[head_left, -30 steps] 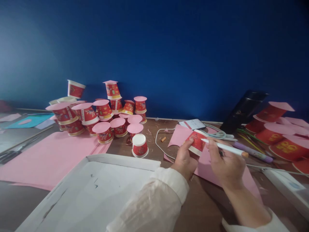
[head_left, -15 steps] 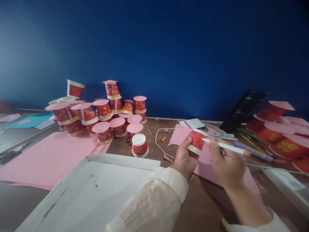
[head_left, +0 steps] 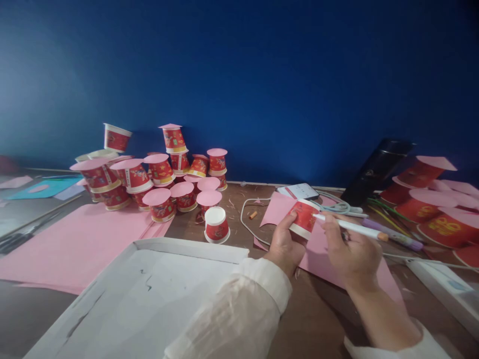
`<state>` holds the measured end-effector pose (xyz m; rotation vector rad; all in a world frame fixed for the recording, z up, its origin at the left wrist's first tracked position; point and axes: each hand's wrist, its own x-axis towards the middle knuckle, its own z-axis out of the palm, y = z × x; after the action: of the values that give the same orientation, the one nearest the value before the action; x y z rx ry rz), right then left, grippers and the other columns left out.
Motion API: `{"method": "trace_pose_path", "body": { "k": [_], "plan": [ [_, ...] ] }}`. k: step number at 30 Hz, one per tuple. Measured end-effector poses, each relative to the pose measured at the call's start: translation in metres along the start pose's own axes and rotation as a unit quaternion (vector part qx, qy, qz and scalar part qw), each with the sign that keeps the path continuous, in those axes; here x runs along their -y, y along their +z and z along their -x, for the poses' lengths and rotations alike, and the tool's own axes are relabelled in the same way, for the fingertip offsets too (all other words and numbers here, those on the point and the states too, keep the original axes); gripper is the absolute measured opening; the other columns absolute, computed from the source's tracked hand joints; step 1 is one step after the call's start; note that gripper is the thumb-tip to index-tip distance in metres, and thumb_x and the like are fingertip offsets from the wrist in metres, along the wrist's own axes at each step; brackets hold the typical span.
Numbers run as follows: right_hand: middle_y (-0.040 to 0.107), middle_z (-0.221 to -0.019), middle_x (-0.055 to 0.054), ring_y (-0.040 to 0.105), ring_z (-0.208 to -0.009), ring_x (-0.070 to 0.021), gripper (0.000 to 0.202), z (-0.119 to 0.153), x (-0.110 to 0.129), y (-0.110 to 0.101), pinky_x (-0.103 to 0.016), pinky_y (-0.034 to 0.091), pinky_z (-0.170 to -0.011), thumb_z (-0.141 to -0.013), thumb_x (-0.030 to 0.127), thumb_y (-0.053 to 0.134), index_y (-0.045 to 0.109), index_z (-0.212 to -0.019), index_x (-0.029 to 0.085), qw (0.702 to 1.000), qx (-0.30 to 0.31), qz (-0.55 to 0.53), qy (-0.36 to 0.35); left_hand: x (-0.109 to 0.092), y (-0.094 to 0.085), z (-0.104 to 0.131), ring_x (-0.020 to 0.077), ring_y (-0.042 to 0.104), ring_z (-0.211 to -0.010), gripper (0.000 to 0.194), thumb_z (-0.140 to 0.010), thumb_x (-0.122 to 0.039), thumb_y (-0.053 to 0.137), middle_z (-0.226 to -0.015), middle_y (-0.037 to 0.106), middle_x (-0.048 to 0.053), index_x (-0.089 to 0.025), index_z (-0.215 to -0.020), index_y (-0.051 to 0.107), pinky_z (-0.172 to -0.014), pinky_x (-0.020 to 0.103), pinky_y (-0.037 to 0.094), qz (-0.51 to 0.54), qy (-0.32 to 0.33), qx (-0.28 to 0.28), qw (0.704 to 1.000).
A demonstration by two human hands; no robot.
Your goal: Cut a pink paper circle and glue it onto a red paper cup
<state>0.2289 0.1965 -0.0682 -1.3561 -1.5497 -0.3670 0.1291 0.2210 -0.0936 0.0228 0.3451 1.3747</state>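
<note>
My left hand (head_left: 286, 245) grips a red paper cup (head_left: 305, 218) with white edges, tilted on its side, the thumb lying along it. In my right hand (head_left: 354, 254) is a white marker (head_left: 357, 228), held like a pen. Its tip meets or nearly meets the side of the cup; which of the two I cannot tell. Beneath both hands lies a sheet of pink paper (head_left: 325, 267) with curved cut edges. Another red cup (head_left: 217, 232) stands upside down, left of my left hand. The marker's cap, small and orange-brown (head_left: 253, 215), may be the piece lying on the table.
Several red cups topped with pink paper discs (head_left: 157, 198) are stacked at left; more red cups (head_left: 445, 227) stand far right. Pink sheets (head_left: 82, 244) and a white box lid (head_left: 123, 304) lie front left. A phone (head_left: 298, 191), cables and a black flask (head_left: 376, 172) are behind.
</note>
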Motion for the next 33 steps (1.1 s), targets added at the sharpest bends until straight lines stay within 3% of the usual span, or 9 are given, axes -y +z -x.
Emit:
{"method": "trace_pose_path", "body": {
  "k": [5, 14, 20, 26, 33],
  "plan": [
    [0.074, -0.072, -0.008, 0.071, -0.073, -0.0232, 0.039, -0.0007, 0.0005, -0.0018, -0.031, 0.052, -0.066, -0.095, 0.044, 0.049, 0.076, -0.101, 0.017, 1.0, -0.001, -0.014, 0.013, -0.0021, 0.0042, 0.0035, 0.0251, 0.066, -0.109, 0.021, -0.071, -0.021, 0.073, -0.106, 0.074, 0.011, -0.016, -0.091, 0.071, -0.096, 0.031, 0.05, -0.003, 0.011, -0.008, 1.0],
    [0.075, -0.081, -0.008, 0.072, -0.081, -0.0229, 0.036, -0.0015, 0.0, -0.0025, -0.032, 0.053, -0.073, -0.096, 0.041, 0.049, 0.074, -0.108, 0.017, 1.0, 0.001, -0.027, -0.005, -0.0031, 0.0049, 0.006, 0.0272, 0.064, -0.113, 0.025, -0.068, -0.023, 0.075, -0.104, 0.073, 0.011, -0.015, -0.091, 0.07, -0.097, 0.034, 0.048, -0.032, -0.001, -0.014, 0.999],
    [0.075, -0.079, -0.008, 0.072, -0.085, -0.0248, 0.036, -0.0011, -0.0006, -0.0016, -0.036, 0.054, -0.08, -0.096, 0.042, 0.05, 0.074, -0.105, 0.018, 0.999, 0.003, -0.034, 0.001, -0.0038, 0.007, 0.0087, 0.027, 0.064, -0.113, 0.027, -0.067, -0.024, 0.077, -0.101, 0.074, 0.01, -0.015, -0.091, 0.07, -0.096, 0.033, 0.048, -0.036, -0.002, -0.013, 0.999],
    [0.076, -0.084, -0.01, 0.073, -0.089, -0.0234, 0.034, -0.0029, 0.0008, -0.0012, -0.032, 0.054, -0.081, -0.096, 0.037, 0.05, 0.075, -0.103, 0.015, 0.999, -0.008, -0.034, -0.031, -0.0024, 0.0052, 0.0062, 0.0265, 0.065, -0.112, 0.027, -0.067, -0.023, 0.077, -0.105, 0.073, 0.011, -0.015, -0.091, 0.071, -0.097, 0.032, 0.048, -0.034, 0.002, 0.0, 0.999],
    [0.075, -0.077, -0.009, 0.072, -0.084, -0.0236, 0.037, -0.0025, 0.0003, -0.0018, -0.031, 0.053, -0.077, -0.095, 0.041, 0.048, 0.076, -0.1, 0.017, 1.0, 0.002, -0.014, -0.009, -0.0024, 0.0049, 0.0064, 0.0242, 0.067, -0.104, 0.022, -0.07, -0.022, 0.074, -0.1, 0.074, 0.01, -0.014, -0.09, 0.071, -0.095, 0.031, 0.049, -0.029, -0.002, 0.008, 1.0]
  ]
}}
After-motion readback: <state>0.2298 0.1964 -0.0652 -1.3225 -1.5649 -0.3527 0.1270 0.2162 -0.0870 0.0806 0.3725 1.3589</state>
